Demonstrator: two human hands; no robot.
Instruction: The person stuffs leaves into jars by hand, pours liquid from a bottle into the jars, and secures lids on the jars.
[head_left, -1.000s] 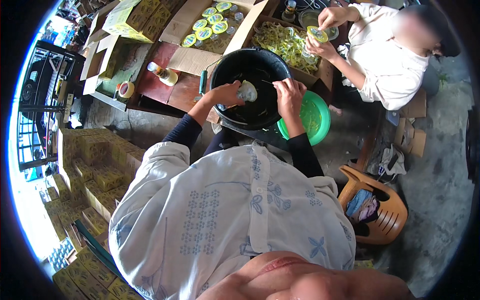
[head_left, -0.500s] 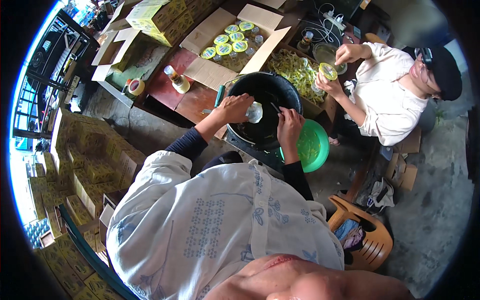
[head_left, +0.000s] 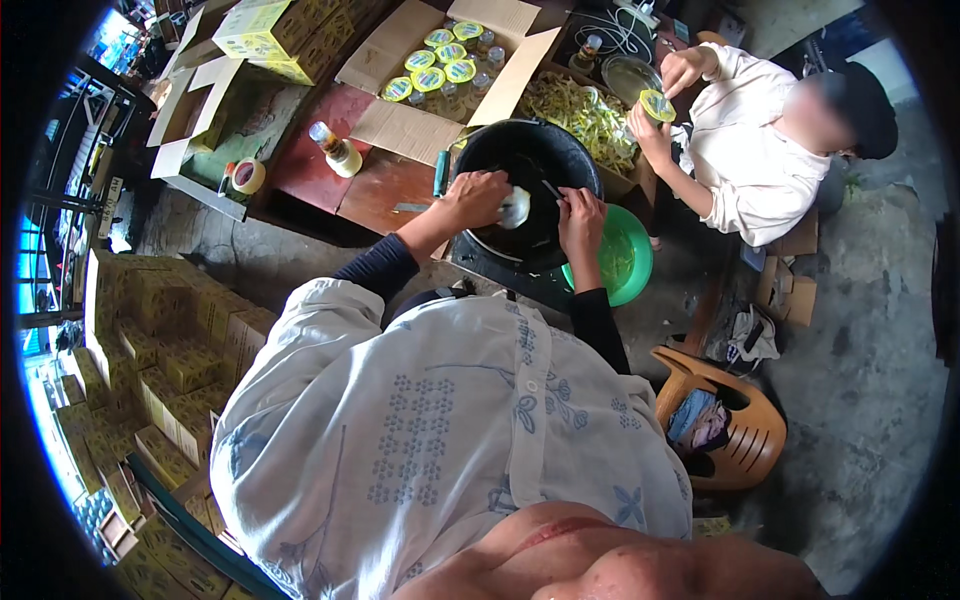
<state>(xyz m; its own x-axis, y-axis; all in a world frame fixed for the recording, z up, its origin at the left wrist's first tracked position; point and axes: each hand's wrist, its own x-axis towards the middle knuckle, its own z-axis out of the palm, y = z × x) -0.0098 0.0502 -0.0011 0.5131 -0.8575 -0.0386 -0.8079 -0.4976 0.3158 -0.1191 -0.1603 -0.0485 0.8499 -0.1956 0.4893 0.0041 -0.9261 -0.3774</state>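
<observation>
Over a large black bucket (head_left: 530, 148), my left hand (head_left: 476, 200) has its fingers closed round a clear, whitish plastic cup (head_left: 515, 208). My right hand (head_left: 582, 222) grips a thin, blade-like tool (head_left: 551, 189) whose tip points toward the cup, apart from it. What lies in the dark bucket is hard to make out. Close by the right wrist is a green basin (head_left: 640, 262) with yellowish scraps in it. A short green cylindrical handle (head_left: 441, 173) shows at the bucket's left rim, near my left hand.
Behind the bucket stands an open carton (head_left: 375, 70) of yellow-lidded cups, beside a heap of yellow-green strips (head_left: 585, 115). At right, a co-worker's hand (head_left: 652, 140) holds a yellow-lidded cup (head_left: 656, 104). A glue-like bottle (head_left: 342, 155), tape roll (head_left: 248, 176) and orange chair (head_left: 755, 440) stand around.
The cup in my left hand has turned, showing more of a whitish round face. Both hands stay over the bucket. The whole view has shifted slightly.
</observation>
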